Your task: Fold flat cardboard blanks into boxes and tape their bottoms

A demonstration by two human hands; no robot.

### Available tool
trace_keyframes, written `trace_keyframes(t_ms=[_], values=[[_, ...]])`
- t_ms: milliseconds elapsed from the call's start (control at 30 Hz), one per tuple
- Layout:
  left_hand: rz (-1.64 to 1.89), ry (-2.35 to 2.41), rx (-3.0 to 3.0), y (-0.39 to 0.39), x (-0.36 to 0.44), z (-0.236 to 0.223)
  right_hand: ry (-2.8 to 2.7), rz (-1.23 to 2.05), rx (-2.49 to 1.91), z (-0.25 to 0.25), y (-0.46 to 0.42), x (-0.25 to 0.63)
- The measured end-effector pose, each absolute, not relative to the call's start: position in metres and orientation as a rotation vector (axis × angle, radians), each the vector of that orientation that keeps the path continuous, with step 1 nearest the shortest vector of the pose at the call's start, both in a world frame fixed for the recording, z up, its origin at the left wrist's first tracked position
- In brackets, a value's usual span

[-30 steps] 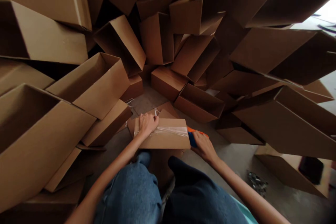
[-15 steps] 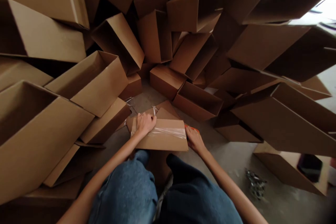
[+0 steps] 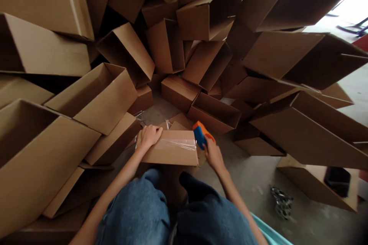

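In front of my knees lies a small cardboard box, with a strip of clear tape across its near side. My left hand is closed over the box's upper edge at the left, its fingertips partly hidden. Gripped in my right hand is an orange and blue tape dispenser, just off the box's right end. Loose tape ends stick out at that corner. Behind the box, other cardboard flaps show.
Open cardboard boxes are piled around, such as one at left, one ahead and one at right. A shiny crumpled bundle lies on the grey floor. Something turquoise shows at the bottom right.
The tape dispenser has come up from the box's right end and now shows its blue side. My left hand stays on the box. The view has shifted slightly.
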State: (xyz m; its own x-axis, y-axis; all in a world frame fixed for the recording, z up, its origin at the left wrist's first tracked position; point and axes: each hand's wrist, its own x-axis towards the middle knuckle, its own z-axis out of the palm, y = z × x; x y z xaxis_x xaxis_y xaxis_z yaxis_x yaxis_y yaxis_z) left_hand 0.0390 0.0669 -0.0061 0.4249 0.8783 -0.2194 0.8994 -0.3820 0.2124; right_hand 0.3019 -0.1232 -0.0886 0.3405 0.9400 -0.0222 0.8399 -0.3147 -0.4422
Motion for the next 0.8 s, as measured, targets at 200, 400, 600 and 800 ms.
trace_keyframes(t_ms=[200,400,600,800], values=[[-0.05,1.549,2.413,0.048,0.052,-0.006,-1.507,0.558,-2.166,-0.129,-0.149,0.279],[0.0,1.542,2.396,0.033,0.062,-0.007,-1.128,0.163,-1.934,-0.044,-0.106,0.288],[0.02,1.558,2.414,0.035,0.061,-0.016,-1.466,-0.063,-1.873,0.015,-0.054,0.214],[0.124,1.546,2.498,0.034,0.059,-0.028,-1.806,0.141,-2.11,-0.029,-0.031,0.177]])
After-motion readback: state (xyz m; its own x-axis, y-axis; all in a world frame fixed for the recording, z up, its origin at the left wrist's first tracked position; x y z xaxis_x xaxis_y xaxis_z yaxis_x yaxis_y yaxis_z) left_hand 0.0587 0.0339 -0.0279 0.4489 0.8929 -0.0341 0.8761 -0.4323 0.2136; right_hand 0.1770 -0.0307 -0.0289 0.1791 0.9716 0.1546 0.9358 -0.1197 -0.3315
